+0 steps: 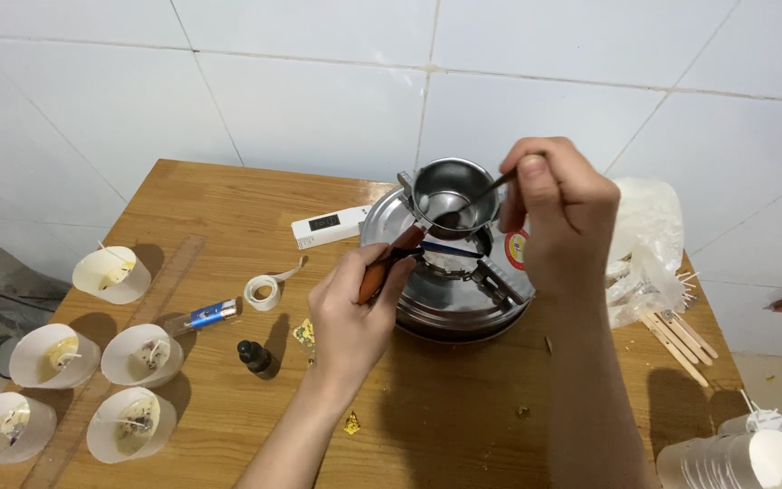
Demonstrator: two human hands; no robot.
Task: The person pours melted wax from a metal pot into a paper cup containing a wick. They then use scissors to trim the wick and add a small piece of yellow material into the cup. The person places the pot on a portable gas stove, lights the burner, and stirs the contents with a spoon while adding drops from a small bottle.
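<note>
On the wooden worktop (463, 407), a small steel pot (450, 192) sits atop a round metal burner (450, 299), its orange handle (375, 272) angling down-left toward the camera. Left hand (350, 312) is closed around that handle; right hand (558, 208) pinches a spoon (472, 204) dipping into the pot. White rectangular thermometer (329, 225) lies behind-left; white paper cups (110, 274) line the left edge.

pot (450, 192): shiny silver
pot handle (382, 267): orange-brown
stove (450, 299): silver, one red-ringed round sticker
table (219, 195): honey-brown wood grain
cups (112, 274): white
dropper bottle (255, 357): black
wall tiles (319, 109): white
</note>
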